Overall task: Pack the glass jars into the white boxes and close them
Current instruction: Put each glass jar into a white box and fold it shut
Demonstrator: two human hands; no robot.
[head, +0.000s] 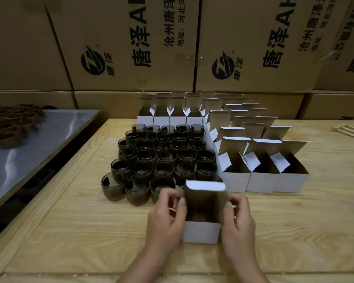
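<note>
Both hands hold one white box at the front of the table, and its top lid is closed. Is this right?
Not fully. The head view shows the left hand and right hand holding the white box at the front of the table, but its top lid stands open, not closed.

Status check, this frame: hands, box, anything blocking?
Both gripping: left hand, right hand, on white box sides. Lid flap up, not closed. Behind it, glass jars crowd close.

Bare table (90, 231) is lying open left and right of the held box (201, 231); jars (161, 154) and open boxes (262, 178) are blocking behind.
</note>
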